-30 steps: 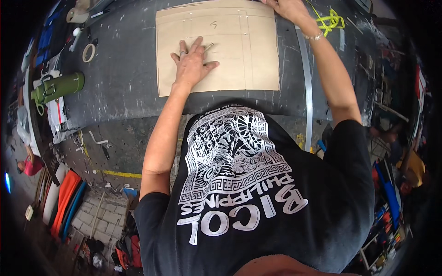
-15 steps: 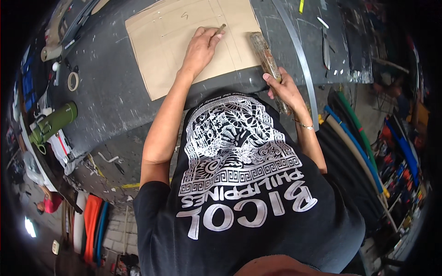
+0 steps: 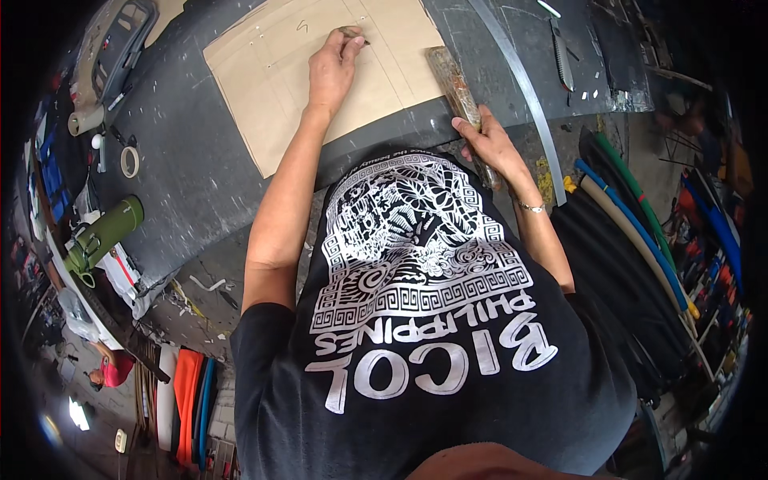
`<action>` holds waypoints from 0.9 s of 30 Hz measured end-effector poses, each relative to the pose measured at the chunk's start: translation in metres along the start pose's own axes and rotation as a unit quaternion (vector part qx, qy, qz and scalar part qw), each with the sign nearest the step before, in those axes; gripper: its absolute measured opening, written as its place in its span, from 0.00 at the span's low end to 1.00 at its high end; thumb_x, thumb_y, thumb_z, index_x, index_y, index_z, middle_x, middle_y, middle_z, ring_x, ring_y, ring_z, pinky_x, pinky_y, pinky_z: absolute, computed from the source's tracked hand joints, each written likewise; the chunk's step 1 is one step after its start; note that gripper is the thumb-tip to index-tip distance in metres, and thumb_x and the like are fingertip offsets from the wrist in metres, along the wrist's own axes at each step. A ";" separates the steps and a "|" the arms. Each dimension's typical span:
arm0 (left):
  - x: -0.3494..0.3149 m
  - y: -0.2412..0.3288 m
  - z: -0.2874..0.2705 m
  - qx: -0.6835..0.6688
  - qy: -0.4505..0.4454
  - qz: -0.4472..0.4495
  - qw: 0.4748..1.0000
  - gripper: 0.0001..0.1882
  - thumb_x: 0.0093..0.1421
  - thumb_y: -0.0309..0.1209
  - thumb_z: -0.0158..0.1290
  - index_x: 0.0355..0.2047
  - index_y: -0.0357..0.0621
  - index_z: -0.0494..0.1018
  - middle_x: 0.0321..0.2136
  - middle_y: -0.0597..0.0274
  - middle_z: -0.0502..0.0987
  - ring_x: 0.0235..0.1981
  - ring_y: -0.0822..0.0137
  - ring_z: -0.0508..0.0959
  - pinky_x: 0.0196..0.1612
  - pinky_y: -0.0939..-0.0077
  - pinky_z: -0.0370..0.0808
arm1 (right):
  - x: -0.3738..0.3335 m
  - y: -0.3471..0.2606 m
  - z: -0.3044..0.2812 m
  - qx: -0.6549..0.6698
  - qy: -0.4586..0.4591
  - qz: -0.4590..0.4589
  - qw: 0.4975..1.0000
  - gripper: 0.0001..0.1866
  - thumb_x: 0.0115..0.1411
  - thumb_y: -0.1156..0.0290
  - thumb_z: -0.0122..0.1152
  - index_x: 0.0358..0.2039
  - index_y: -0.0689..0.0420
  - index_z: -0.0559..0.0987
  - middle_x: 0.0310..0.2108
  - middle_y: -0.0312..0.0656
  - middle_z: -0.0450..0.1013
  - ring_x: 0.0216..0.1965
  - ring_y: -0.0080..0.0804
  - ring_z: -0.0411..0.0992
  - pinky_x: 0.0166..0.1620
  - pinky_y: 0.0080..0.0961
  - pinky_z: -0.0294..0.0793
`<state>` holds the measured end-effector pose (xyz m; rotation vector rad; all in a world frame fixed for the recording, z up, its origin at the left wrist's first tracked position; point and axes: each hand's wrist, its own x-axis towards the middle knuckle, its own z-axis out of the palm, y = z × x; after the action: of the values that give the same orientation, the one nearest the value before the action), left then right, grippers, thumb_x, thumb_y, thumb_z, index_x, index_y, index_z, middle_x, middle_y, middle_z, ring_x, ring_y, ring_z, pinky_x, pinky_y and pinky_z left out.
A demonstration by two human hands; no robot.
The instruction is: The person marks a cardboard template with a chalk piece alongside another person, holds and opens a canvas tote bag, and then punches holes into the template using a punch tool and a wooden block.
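Note:
My left hand [image 3: 332, 76] is over a large sheet of brown paper [image 3: 240, 84] marked with pencil lines and a few small pale dots. Its fingers are closed around a short, thin, brownish metal punch [image 3: 352, 33], now lying nearly sideways in the fingertips. At the sheet's right corner, a worn, thick wooden club [image 3: 453, 80] leans up and away from me. My right hand [image 3: 490, 142] is wrapped round its lower part, by the table's near edge, and the club's narrower end shows below the hand.
The dark table [image 3: 184, 160] carries a long metal strip [image 3: 524, 96], a box cutter [image 3: 562, 60], a tape roll [image 3: 130, 162] and a green bottle [image 3: 108, 232]. Material rolls [image 3: 632, 208] stand at the right. Orange and blue rolls [image 3: 188, 400] stand at lower left, near another person [image 3: 116, 370].
My left hand has turned the punch from slanting up to nearly sideways and shifted slightly up and left. The right hand keeps its hold on the club. The whole view has shifted a little.

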<state>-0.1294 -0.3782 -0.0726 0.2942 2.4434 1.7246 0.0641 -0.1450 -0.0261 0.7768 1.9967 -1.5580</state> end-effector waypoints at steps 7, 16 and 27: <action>-0.001 0.000 0.001 0.039 0.003 0.048 0.998 0.10 0.69 0.33 0.55 0.44 0.40 0.77 0.36 0.54 0.85 0.36 0.60 0.86 0.41 0.69 0.80 | 0.005 -0.041 0.007 -0.027 0.018 -0.028 0.999 0.41 0.64 0.50 0.65 0.64 0.69 0.63 0.25 0.41 0.75 0.22 0.25 0.74 0.27 0.24 0.74; 0.001 -0.002 0.001 0.034 0.011 0.042 0.998 0.10 0.69 0.33 0.55 0.44 0.40 0.76 0.34 0.52 0.85 0.35 0.57 0.85 0.41 0.67 0.80 | -0.002 -0.105 0.013 -0.064 0.023 -0.174 0.982 0.32 0.64 0.50 0.66 0.55 0.65 0.72 0.28 0.40 0.77 0.23 0.23 0.75 0.28 0.22 0.77; 0.001 -0.005 0.001 0.032 0.011 0.036 0.999 0.10 0.69 0.33 0.54 0.44 0.39 0.75 0.36 0.52 0.85 0.37 0.57 0.86 0.42 0.67 0.80 | -0.026 -0.132 0.017 0.053 0.014 -0.294 0.954 0.20 0.61 0.63 0.72 0.44 0.61 0.74 0.30 0.35 0.76 0.22 0.18 0.73 0.26 0.18 0.75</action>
<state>-0.1308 -0.3786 -0.0779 0.3773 2.5366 1.6884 -0.0081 -0.1898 0.0792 0.2383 2.3116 -1.9941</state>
